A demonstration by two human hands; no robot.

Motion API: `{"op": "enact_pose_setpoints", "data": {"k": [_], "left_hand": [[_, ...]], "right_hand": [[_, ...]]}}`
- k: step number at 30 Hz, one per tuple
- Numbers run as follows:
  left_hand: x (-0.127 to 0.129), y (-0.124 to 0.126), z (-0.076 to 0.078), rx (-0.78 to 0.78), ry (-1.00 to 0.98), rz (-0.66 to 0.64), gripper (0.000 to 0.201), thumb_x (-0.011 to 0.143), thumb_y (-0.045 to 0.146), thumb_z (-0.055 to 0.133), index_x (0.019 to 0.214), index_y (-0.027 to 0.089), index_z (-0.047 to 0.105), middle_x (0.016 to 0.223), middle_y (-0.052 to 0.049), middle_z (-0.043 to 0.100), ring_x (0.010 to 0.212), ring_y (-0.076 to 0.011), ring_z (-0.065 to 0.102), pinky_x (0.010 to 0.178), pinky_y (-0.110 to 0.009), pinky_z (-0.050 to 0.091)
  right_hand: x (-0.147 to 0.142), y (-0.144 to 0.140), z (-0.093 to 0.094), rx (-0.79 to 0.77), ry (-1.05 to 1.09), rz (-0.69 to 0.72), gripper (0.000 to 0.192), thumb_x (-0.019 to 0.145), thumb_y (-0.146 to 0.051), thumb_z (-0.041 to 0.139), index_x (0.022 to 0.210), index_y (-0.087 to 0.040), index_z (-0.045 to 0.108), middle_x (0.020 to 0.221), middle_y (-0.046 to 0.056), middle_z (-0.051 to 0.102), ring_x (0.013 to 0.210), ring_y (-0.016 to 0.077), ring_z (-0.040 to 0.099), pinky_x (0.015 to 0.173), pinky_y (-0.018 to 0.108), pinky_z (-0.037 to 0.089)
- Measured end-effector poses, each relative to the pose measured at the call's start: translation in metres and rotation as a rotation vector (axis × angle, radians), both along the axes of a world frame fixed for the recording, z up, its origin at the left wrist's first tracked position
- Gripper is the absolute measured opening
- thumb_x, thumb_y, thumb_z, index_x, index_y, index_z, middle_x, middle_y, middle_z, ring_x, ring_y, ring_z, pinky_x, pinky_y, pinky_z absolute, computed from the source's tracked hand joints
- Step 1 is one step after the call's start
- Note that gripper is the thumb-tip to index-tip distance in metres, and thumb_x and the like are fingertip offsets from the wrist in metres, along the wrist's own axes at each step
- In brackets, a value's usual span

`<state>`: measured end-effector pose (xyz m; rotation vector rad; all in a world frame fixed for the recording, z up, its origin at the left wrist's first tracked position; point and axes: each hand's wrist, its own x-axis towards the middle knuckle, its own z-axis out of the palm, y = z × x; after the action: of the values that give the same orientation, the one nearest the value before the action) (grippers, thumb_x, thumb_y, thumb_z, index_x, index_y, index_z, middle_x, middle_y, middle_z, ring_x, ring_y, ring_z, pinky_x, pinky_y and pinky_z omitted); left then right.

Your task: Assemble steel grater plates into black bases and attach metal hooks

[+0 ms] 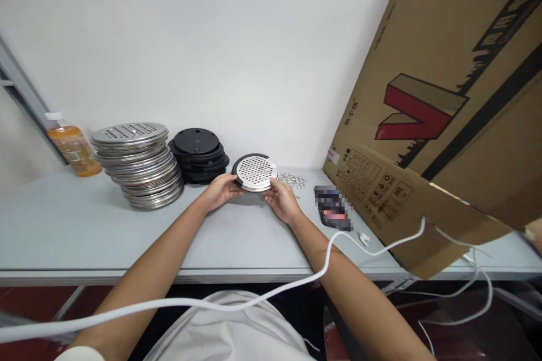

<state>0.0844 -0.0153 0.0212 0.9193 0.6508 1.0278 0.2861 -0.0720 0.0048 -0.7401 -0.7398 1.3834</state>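
Note:
Both hands hold a round perforated metal plate [256, 171], with the edge of a black disc [236, 168] showing behind it on the left and top. My left hand [221, 192] is closed on the left edge, thumb on top and fingers beneath. My right hand [283, 199] grips the lower right edge in the same way. How the plate and the black disc are joined is hidden. Beside my right hand lies a heap of small wire hooks [294, 180]. Left of the plate stand a stack of black discs [197, 144] and a tall, leaning stack of perforated metal plates [141, 166].
A large cardboard box [368, 163] leans along the right side. A partly blurred dark object [332, 207] and a small white item [364, 238] lie before it. A white cable [271, 298] crosses in front of my arms. An orange bottle [75, 149] stands far left.

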Motion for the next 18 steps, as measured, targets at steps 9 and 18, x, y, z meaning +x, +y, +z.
{"op": "enact_pose_setpoints", "data": {"k": [9, 18], "left_hand": [[0.001, 0.008, -0.002, -0.069, -0.031, 0.202, 0.012, 0.084, 0.023, 0.056, 0.082, 0.012, 0.06, 0.064, -0.003, 0.064, 0.047, -0.013, 0.059, 0.042, -0.022, 0.05], [0.0, 0.011, 0.01, -0.041, -0.082, 0.279, 0.011, 0.086, 0.021, 0.054, 0.087, 0.012, 0.06, 0.068, -0.003, 0.067, 0.051, -0.0122, 0.061, 0.049, -0.022, 0.053]], "right_hand": [[-0.001, -0.007, 0.004, 0.115, -0.259, 0.149, 0.038, 0.063, -0.042, 0.088, 0.081, -0.014, 0.07, 0.077, 0.005, 0.072, 0.059, 0.0099, 0.058, 0.056, 0.024, 0.04], [0.009, -0.002, 0.01, 0.089, -0.222, 0.072, 0.033, 0.062, -0.032, 0.087, 0.087, -0.015, 0.074, 0.082, 0.005, 0.076, 0.06, 0.0108, 0.061, 0.06, 0.025, 0.046]]}}
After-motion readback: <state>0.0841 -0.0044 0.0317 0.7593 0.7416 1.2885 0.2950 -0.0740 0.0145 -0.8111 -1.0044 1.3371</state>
